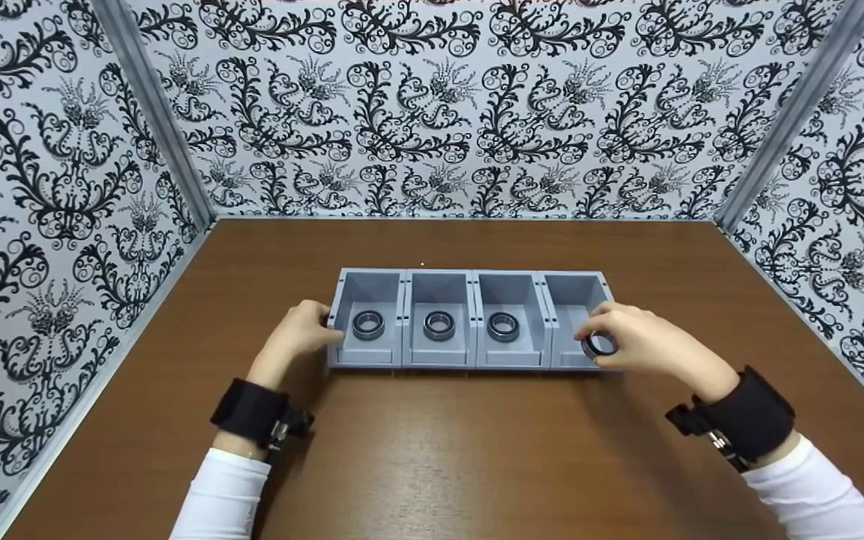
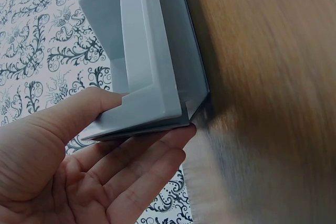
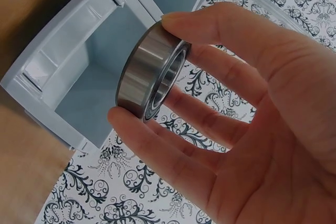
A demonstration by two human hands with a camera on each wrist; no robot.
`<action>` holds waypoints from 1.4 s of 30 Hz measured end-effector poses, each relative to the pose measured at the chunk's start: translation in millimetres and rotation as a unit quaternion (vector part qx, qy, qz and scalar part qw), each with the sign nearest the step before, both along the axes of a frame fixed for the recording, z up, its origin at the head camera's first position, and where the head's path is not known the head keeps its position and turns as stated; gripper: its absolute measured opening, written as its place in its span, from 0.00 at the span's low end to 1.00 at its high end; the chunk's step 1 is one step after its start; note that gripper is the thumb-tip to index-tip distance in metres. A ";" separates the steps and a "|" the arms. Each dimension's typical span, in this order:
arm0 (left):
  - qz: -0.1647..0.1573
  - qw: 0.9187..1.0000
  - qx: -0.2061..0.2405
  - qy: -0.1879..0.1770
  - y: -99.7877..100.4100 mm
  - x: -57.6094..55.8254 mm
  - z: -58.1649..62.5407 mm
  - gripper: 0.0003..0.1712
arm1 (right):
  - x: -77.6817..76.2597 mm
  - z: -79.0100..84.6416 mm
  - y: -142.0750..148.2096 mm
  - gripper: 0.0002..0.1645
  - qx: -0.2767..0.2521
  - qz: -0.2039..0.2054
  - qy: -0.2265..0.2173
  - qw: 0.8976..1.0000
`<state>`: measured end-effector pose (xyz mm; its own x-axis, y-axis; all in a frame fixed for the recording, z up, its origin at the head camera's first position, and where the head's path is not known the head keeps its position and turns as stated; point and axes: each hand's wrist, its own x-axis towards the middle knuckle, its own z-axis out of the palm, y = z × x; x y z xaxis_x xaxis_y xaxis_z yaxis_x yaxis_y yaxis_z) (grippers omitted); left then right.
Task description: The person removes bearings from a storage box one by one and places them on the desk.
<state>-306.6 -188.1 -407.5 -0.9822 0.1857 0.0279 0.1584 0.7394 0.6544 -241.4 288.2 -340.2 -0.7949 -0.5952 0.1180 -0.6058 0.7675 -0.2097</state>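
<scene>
A row of joined grey-blue bins (image 1: 439, 358) stands on the table. In the head view, one ball bearing lies flat in each of the three bins from the left: a left bearing (image 1: 368, 325), a middle bearing (image 1: 439, 325) and a third bearing (image 1: 503, 327). My left hand (image 1: 298, 328) grips the row's left end wall, thumb over the rim and fingers along the outer side. Between thumb and fingertip my right hand (image 1: 631, 336) pinches another bearing (image 3: 144, 72), tilted on edge over the front of the rightmost bin (image 3: 113, 38).
The brown wooden table (image 1: 432, 450) runs out to patterned walls at the back (image 1: 417, 112) and both sides, with grey posts (image 1: 799, 112) in the corners. Black straps (image 1: 751, 412) sit on both wrists.
</scene>
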 end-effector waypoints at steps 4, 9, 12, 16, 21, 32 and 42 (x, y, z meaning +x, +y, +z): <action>0.000 1.000 -0.001 0.001 -0.7 -0.3 -1.4 0.06 | 3.2 -1.0 -0.2 0.17 0.000 -0.002 -0.009 1.000; 0.003 1.000 -0.004 -0.009 -0.3 0.2 -1.2 0.08 | 8.5 -1.9 -0.5 0.18 -0.002 -0.004 -0.013 1.000; 0.006 1.000 -0.004 -0.015 0.3 0.8 -0.2 0.10 | 11.6 -2.7 -1.0 0.18 -0.004 -0.003 -0.013 1.000; 0.007 1.000 -0.004 -0.013 0.7 1.1 1.1 0.10 | 14.7 -3.7 -1.4 0.18 -0.008 0.003 -0.011 1.000; 0.008 1.000 -0.009 -0.011 1.9 1.1 1.7 0.10 | 17.8 -5.3 -1.8 0.18 -0.008 0.005 -0.015 1.000; 0.007 1.000 -0.012 -0.014 1.7 -0.2 1.2 0.08 | 26.7 -9.1 -0.4 0.18 -0.008 -0.007 -0.030 0.999; -0.001 1.000 -0.001 -0.004 0.6 0.5 0.6 0.08 | 32.9 -16.0 5.5 0.18 -0.017 0.011 -0.010 1.000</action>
